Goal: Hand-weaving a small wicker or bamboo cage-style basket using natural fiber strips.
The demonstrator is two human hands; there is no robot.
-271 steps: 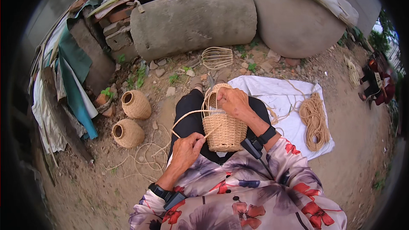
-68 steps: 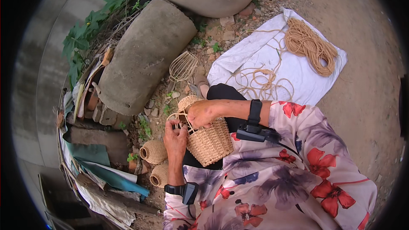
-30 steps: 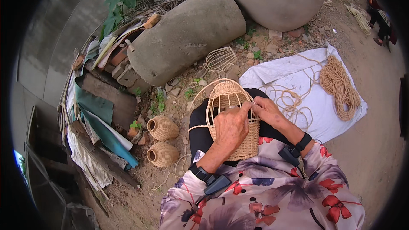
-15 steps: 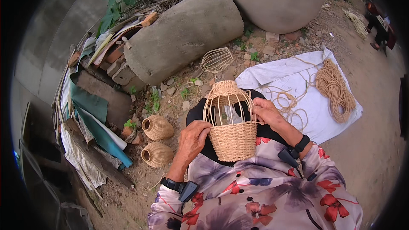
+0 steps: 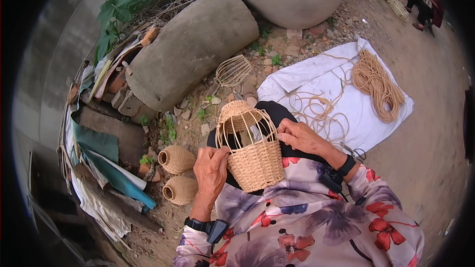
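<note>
A partly woven wicker basket [image 5: 256, 165] rests on my lap, tilted a little. Its lower body is tightly woven, bare upright ribs show in the middle, and a woven neck [image 5: 236, 112] tops it. My left hand [image 5: 210, 170] pinches the basket's left side at the upper edge of the weave. On the opposite side my right hand [image 5: 298, 136] has its fingers closed at the same edge, by a rib; whether a loose strand is also between them is hidden.
Two small woven jars [image 5: 176, 159] lie left of my knees. An open rib frame [image 5: 233, 71] sits ahead on stony ground. A coil of cord [image 5: 378, 86] and scissors [image 5: 354, 153] lie on a white sheet [image 5: 282, 81]. Beyond is a concrete cylinder [image 5: 190, 49]; a person [image 5: 423, 7] is far right.
The basket has turned and tipped in my hands, its neck now leaning left. My right hand has shifted along the weave's edge. The view has swung, bringing the scissors into sight.
</note>
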